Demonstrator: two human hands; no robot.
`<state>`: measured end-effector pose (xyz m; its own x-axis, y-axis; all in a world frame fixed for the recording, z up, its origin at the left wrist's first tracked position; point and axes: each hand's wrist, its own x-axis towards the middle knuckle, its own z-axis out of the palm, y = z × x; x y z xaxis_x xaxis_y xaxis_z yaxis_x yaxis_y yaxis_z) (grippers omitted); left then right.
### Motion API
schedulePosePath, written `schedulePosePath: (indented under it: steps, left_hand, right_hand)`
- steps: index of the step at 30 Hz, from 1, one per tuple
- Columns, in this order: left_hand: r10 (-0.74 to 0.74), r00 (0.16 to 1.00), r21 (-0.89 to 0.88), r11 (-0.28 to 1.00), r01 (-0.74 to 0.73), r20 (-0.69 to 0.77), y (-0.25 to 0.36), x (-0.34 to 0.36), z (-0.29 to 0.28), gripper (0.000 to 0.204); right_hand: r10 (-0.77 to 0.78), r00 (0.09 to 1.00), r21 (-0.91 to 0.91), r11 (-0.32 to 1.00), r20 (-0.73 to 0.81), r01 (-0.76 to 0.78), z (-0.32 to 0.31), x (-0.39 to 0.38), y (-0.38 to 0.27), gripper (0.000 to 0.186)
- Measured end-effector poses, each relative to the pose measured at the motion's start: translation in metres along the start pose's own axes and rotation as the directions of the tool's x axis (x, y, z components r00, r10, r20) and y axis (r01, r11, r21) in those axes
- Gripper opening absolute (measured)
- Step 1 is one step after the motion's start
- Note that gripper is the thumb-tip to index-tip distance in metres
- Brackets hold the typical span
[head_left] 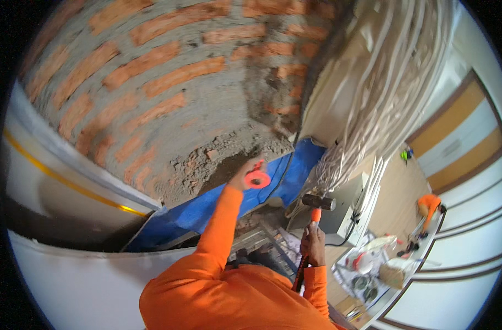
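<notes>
My left hand is wrapped round a tool with a round red guard, probably a chisel; its tip is not clear. It is in front of the rubble ledge at the foot of the brick wall, above the blue sheet. My right hand grips a hammer upright by its orange and black handle, the dark metal head near the pale bundled cables and a pale metal box.
Pale cables hang down the right of the wall. A white panel is at lower left. At right, another person in orange bends on the wooden floor, near buckets, a bag and tools on sheeting.
</notes>
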<state>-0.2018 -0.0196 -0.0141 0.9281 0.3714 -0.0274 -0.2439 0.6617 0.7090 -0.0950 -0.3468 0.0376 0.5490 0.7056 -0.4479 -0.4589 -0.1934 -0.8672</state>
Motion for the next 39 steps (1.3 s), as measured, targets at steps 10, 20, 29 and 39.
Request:
schedulePosePath:
  steps: [10, 20, 29, 39]
  left_hand:
    - [0.228, 0.42, 0.151, 0.966, -0.209, -0.878, -0.013, -0.062, 0.023, 0.03]
    - [-0.226, 0.923, -0.027, 0.973, 0.229, -0.311, -0.019, 0.086, 0.051, 0.024]
    - [0.163, 0.567, 0.117, 0.986, -0.118, -0.808, -0.05, 0.035, 0.061, 0.027]
    - [-0.004, 0.889, -0.025, 1.0, -0.008, -0.459, -0.048, 0.089, 0.096, 0.015]
  right_hand:
    - [0.063, 0.992, 0.037, 0.998, -0.105, -0.06, -0.064, 0.011, -0.007, 0.043]
    - [0.093, 0.981, 0.011, 0.995, 0.168, -0.096, -0.071, 0.045, -0.016, 0.039]
    - [0.198, 0.977, -0.103, 0.976, 0.076, -0.189, -0.112, 0.017, 0.023, 0.047]
    - [0.101, 0.992, -0.095, 0.99, -0.069, -0.108, -0.156, 0.001, -0.005, 0.05]
